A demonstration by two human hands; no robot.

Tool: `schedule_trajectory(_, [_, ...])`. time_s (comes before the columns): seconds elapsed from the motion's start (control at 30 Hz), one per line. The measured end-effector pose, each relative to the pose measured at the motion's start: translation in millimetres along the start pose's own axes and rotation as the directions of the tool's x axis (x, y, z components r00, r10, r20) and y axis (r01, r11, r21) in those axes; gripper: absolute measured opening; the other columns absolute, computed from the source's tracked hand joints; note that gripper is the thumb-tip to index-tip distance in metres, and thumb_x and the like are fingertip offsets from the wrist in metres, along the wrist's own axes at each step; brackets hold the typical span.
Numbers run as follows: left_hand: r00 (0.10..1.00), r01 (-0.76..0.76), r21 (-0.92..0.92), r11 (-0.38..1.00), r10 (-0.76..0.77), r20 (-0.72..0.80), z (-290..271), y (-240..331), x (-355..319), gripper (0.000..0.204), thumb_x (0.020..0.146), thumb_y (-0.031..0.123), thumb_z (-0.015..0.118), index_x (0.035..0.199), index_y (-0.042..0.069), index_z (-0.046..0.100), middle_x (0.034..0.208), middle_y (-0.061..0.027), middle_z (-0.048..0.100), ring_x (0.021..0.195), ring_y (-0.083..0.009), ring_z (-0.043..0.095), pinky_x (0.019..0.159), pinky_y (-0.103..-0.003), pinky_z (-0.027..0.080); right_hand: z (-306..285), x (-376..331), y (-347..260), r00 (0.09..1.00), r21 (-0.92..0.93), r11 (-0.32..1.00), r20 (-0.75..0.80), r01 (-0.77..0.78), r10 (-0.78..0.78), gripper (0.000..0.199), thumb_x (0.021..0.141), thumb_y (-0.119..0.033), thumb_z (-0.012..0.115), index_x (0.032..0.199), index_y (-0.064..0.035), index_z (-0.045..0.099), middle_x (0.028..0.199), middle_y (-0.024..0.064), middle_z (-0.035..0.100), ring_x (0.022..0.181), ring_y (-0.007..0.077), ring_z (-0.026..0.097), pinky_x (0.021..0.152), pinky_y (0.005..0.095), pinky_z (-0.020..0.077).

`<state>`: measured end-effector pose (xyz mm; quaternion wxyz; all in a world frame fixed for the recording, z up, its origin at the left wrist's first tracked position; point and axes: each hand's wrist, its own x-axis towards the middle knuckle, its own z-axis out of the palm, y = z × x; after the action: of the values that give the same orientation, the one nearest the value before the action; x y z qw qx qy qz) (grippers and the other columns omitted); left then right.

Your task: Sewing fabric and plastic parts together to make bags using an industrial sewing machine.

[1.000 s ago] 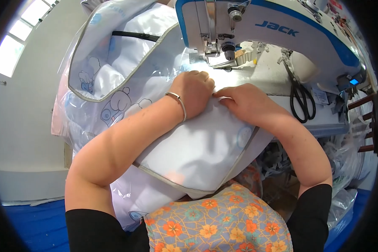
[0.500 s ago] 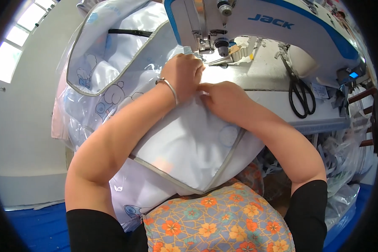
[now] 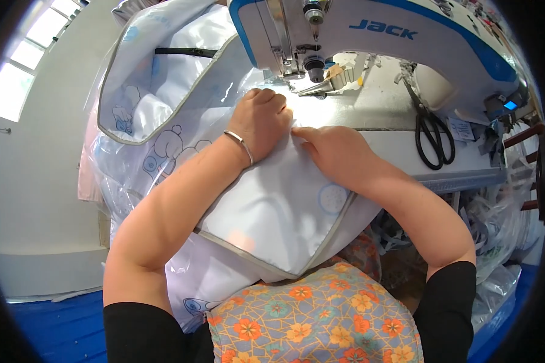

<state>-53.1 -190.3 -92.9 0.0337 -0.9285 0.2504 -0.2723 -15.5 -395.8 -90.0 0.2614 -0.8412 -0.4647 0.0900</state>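
White printed fabric (image 3: 272, 212) with grey bound edges spreads over the table in front of me and hangs over my lap. My left hand (image 3: 263, 121), with a silver bangle at the wrist, is closed on it just in front of the sewing machine's needle area. Close to its right, my right hand (image 3: 338, 148) pinches the same fabric between thumb and forefinger. The fingertips of the left hand are partly hidden. Beyond both hands stands the white and blue sewing machine (image 3: 375, 30), its metal binding guide (image 3: 315, 89) beside the lit needle area.
Black-handled scissors (image 3: 435, 139) lie on the table at the right. More of the fabric, under clear plastic, is heaped at the left with a black zipper (image 3: 184, 52). A floral apron (image 3: 315, 320) covers my lap. Plastic bags (image 3: 496, 242) hang below the table's right side.
Both hands have drawn slightly toward me, away from the needle area, with the fabric still held. The fabric has shifted a little with them.
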Motion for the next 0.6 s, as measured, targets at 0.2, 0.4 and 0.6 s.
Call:
schedule_trajectory(0.2, [0.966, 0.116, 0.048, 0.992, -0.124, 0.229, -2.1, 11.7, 6.6, 0.014, 0.078, 0.012, 0.063, 0.088, 0.007, 0.070, 0.085, -0.0059, 0.063, 0.087, -0.0233, 0.065, 0.077, -0.037, 0.054, 1.1, -6.5, 3.7, 0.996, 0.016, 0.999, -0.075, 0.045, -0.044, 0.028, 0.092, -0.011, 0.057, 0.117, -0.0054, 0.067, 0.099, 0.0186, 0.071, 0.092, 0.0364, 0.067, 0.081, 0.0452, 0.0532])
schedule_trajectory(0.4, [0.972, 0.145, 0.040, 0.989, -0.150, 0.182, 0.0, 12.0, 2.9, 0.009, 0.081, 0.012, 0.061, 0.084, 0.007, 0.068, 0.090, -0.0082, 0.062, 0.084, -0.0252, 0.064, 0.075, -0.038, 0.053, -0.4, 1.7, 11.9, 0.994, 0.051, 0.998, -0.107, 0.036, -0.031, 0.025, 0.090, -0.011, 0.060, 0.112, -0.0071, 0.072, 0.096, 0.0191, 0.071, 0.088, 0.0369, 0.068, 0.079, 0.0446, 0.0537])
schedule_trajectory(0.6, [0.996, 0.063, -0.008, 0.998, -0.063, 0.058, 8.4, -6.7, -0.3, 0.006, 0.076, 0.013, 0.062, 0.071, 0.009, 0.063, 0.085, -0.0070, 0.061, 0.084, -0.0237, 0.064, 0.075, -0.038, 0.053, 3.8, 9.2, 13.3, 0.985, 0.013, 0.997, -0.159, 0.075, -0.072, 0.023, 0.089, -0.010, 0.062, 0.109, -0.0076, 0.073, 0.091, 0.0197, 0.071, 0.084, 0.0369, 0.068, 0.076, 0.0443, 0.0538])
